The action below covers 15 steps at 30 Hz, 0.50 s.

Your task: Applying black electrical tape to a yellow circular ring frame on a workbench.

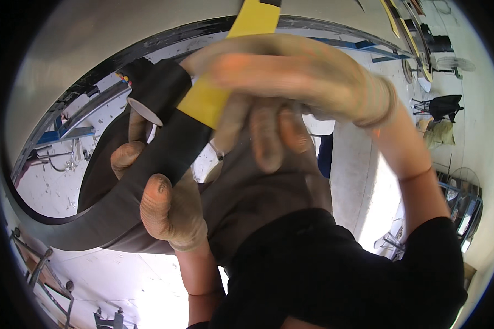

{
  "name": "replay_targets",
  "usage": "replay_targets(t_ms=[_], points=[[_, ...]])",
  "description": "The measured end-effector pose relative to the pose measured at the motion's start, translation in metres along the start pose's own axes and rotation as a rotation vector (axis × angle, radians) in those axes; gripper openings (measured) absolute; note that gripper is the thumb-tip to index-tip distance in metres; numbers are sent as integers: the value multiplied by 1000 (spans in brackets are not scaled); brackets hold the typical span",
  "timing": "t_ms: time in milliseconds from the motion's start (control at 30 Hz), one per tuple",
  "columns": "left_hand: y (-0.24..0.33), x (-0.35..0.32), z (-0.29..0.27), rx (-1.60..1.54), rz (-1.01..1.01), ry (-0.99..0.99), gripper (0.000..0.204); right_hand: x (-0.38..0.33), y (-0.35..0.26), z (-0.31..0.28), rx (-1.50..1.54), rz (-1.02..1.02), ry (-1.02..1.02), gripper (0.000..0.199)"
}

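Cable (148,159), thick and black, runs from seven to one o'clock; it is gripped by the closed left hand (167,211), while yellow tape (225,71) is pinched by the right hand (302,82) at one o'clock.

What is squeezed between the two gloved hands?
In the head view, a thick black cable with a yellow tape strip on it runs between the left hand and the right hand.
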<state>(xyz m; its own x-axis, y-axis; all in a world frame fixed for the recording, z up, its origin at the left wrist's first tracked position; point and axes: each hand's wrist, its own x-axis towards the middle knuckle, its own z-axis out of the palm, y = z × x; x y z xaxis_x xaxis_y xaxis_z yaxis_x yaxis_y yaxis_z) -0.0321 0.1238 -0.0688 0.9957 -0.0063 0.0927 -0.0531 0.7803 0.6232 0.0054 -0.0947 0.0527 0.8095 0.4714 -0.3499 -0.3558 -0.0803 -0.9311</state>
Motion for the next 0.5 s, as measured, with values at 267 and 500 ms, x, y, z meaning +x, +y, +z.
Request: replay_targets(t_ms=[267, 500], points=[[18, 5, -18, 155, -24, 0, 58, 10, -14, 6, -712, -459, 44, 28], [11, 18, -29, 217, 110, -184, 45, -13, 67, 43, 110, 541, 189, 69]])
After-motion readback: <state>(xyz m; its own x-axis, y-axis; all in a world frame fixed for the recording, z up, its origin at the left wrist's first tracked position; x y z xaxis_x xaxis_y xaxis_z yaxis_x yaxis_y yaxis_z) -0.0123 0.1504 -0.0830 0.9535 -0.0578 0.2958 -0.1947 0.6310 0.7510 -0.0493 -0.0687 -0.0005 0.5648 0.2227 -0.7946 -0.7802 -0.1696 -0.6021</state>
